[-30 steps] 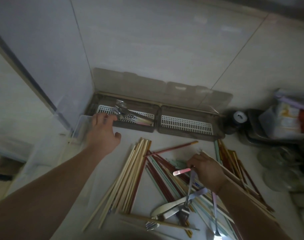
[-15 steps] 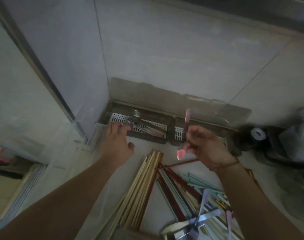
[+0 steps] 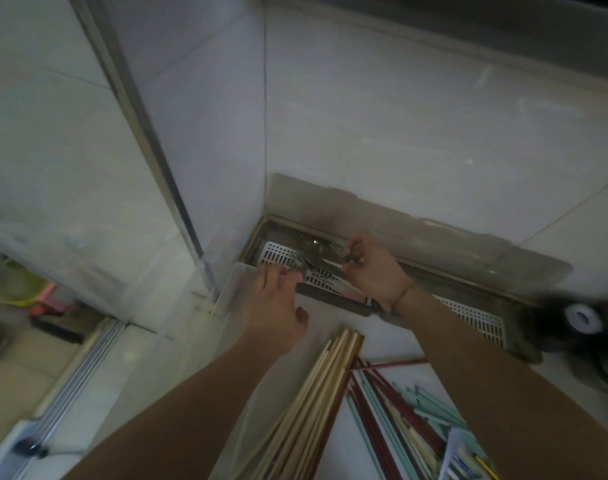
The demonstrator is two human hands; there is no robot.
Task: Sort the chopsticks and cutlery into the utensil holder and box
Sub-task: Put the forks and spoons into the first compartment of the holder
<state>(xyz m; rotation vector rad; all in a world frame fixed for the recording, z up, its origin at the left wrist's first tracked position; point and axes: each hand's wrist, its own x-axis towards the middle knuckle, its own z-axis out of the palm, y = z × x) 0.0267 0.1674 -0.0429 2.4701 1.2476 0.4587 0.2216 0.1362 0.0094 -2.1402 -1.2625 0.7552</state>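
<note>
R hand (image 3: 371, 271) fingers pinch fork (image 3: 333, 249) over box (image 3: 330, 299) L compartment; L hand (image 3: 278, 306) fingers relaxed, steadying rim. Risk: tines snag cutlery already inside, fork jams crooked.

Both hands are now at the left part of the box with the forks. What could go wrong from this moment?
1. The right hand reaches over the forks in the box; it could catch them and knock them out of line.
2. The left hand rests on the front edge of the box, so a push might slide the box.
3. The right forearm passes above the chopsticks on the counter and might scatter them when it comes back.
</note>
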